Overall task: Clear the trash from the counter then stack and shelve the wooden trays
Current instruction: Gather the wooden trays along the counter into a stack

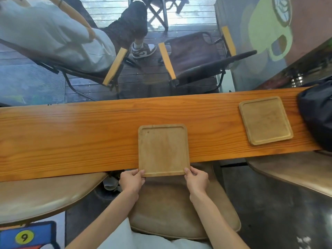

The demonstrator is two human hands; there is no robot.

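— While both hands pinch it, where does the near tray (163, 150) sit?
— Overhanging the front edge of the long tabletop (71, 137). The left hand (132, 180) closes its fingers (141, 172) on the near-left corner; the right hand (196, 180) grips the near-right corner, thumbs on top.
— And the other tray (265, 120)?
— Flat, well apart to the right, near a dark bag (316, 115). Beyond the glass, folding chairs (194, 56) stand on decking.
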